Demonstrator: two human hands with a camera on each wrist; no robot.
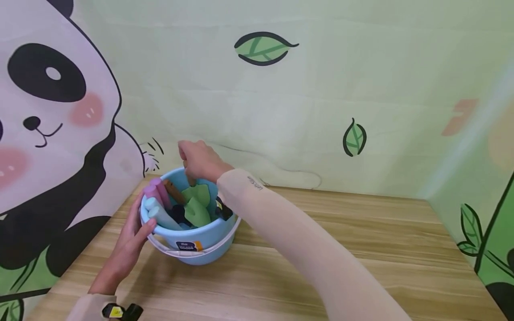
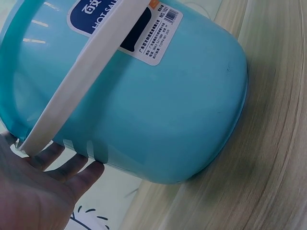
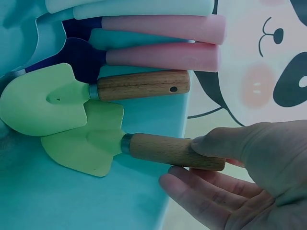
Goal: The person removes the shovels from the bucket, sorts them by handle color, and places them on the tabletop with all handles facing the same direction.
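Note:
A light blue bucket (image 1: 196, 236) stands on the table, garden tools inside it. My left hand (image 1: 128, 240) holds its left side, with the thumb at the rim. In the left wrist view the fingers (image 2: 86, 179) lie against the outer wall beside the white bucket handle (image 2: 91, 72). Over the far rim, my right hand (image 1: 202, 160) pinches the wooden handle of a green trowel (image 3: 163, 148) between thumb and fingers. That trowel's blade lies partly under a second green trowel (image 3: 43, 100), whose wooden handle leans on the rim.
Two pink-handled tools (image 3: 163, 57) and light blue handles (image 1: 162, 216) lean inside the bucket. The wooden table (image 1: 361, 249) extends to the right. Behind it rises a green wall (image 1: 281, 111) with leaf drawings and a panda (image 1: 56, 125) at left; a thin cord (image 1: 277, 167) runs along it.

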